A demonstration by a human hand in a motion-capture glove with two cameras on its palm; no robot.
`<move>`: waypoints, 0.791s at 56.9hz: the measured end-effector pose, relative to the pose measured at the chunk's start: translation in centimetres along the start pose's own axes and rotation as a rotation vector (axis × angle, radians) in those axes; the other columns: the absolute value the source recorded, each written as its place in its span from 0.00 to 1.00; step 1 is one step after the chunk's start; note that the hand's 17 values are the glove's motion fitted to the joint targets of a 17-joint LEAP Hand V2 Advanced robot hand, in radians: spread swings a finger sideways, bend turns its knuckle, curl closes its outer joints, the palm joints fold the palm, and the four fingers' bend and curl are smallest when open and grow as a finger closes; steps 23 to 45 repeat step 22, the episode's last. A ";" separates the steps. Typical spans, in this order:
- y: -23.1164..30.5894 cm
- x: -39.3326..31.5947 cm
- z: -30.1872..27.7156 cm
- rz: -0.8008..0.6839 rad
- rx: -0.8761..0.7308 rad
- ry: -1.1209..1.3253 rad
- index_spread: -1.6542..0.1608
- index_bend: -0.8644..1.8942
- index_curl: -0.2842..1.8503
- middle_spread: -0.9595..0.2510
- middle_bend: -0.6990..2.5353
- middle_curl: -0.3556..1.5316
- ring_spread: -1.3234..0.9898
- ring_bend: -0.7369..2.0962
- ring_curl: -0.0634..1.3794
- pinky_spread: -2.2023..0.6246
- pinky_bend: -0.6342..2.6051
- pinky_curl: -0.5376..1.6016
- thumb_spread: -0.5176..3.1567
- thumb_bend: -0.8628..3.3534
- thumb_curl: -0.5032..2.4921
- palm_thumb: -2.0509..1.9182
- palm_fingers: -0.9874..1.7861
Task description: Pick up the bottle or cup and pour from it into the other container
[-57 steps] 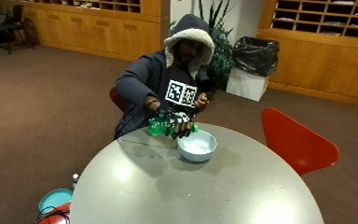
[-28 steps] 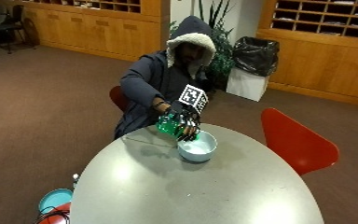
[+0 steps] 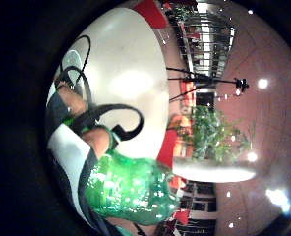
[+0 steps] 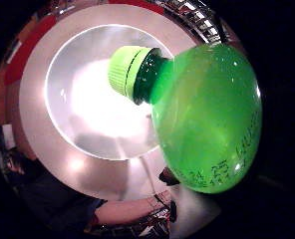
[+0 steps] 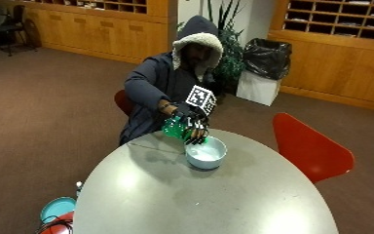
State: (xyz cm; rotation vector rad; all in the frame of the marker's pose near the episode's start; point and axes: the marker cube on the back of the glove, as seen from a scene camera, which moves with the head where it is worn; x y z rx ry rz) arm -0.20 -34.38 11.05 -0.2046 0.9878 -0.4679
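Grey round table (image 5: 174, 195) is carrying the pale bowl (image 5: 206, 154) near its far edge, just in front of the seated person. Above the bowl's rim the gloved right hand (image 5: 188, 122) is curling its fingers round the green bottle (image 5: 176, 129), tipping its long axis down. Its capped neck (image 4: 125, 69) is pointing over the bowl's middle.

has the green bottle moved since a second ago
Yes. In the outside view the green bottle, gripped by the gloved right hand, has tipped from upright beside the bowl to leaning over its rim, cap still on.
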 end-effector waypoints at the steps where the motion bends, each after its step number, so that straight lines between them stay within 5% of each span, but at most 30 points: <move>1: 0.0 0.0 0.0 -0.002 0.002 0.000 0.79 0.36 0.28 0.63 0.31 0.44 0.52 0.50 0.32 0.78 0.31 0.43 0.32 0.20 0.35 0.73 0.79; 45: -0.2 -0.3 -0.3 -0.002 0.020 -0.010 0.79 0.36 0.28 0.63 0.31 0.44 0.52 0.50 0.32 0.78 0.31 0.43 0.32 0.20 0.35 0.73 0.79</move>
